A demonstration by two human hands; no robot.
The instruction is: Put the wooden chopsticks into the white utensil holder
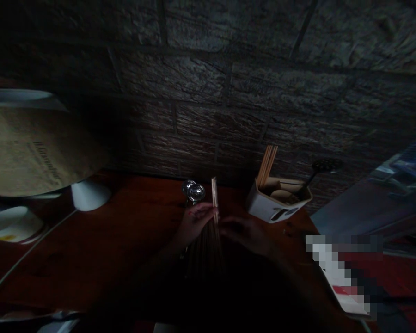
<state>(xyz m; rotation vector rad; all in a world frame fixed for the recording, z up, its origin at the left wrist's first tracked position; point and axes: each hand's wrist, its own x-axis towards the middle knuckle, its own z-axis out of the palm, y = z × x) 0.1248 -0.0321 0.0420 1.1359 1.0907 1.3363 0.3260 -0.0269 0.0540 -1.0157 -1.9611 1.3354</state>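
My left hand [196, 222] is closed around a few upright chopsticks [214, 192], pinching them between thumb and fingers. Close on the right is my right hand [247, 233], its fingers loosely bent and apart beside the lower part of these sticks; it appears to hold nothing. More chopsticks [204, 252] lie side by side on the table under the hands, dim in shadow. Just beyond my left hand are two shiny metal spoons [196, 192] with rounded heads; their handles are mostly hidden by the hand.
A white utensil holder [263, 206] with chopsticks [267, 165] and a dark slotted ladle [327, 165] stands at the right of the wooden table [138, 222]. Left are a brown paper bag [31, 148], a white lamp-like cone [90, 196], a bowl [15, 224] and a cable [27, 254]. A brick wall [201, 83] rises behind.
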